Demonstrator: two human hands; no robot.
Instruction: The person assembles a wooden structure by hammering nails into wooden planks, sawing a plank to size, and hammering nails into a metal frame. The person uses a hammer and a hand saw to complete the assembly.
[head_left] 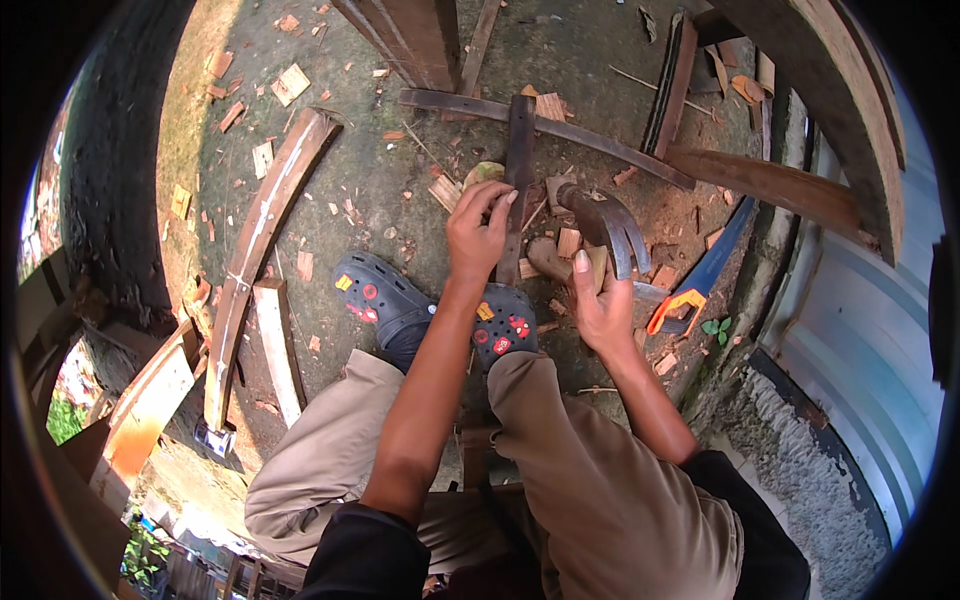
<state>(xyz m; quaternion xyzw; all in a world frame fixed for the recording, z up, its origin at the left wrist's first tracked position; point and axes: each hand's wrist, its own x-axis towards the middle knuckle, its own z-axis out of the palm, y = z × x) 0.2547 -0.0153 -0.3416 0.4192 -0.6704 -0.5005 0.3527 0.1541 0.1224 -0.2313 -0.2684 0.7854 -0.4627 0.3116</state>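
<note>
My left hand [478, 225] is closed in a pinch beside a dark narrow wooden strip [519, 140]. Whatever is between its fingertips is too small to make out. The strip crosses over a longer, slightly curved dark batten [590, 138]; its near end meets my right clog [503, 325]. To the right, my right hand [603, 310] is wrapped round the handle of a claw hammer [607, 222]. The hammer's metal head is raised off the ground, its claws pointing back toward me. Fingers hide much of the handle.
A blue-bladed handsaw with orange handle [683, 307] lies at right, near a metal sheet wall [850, 300]. A long curved beam [262, 245] and a shorter board [278, 345] lie left. Wooden frame pieces [405, 40] stand ahead. Wood chips [290, 85] litter the ground.
</note>
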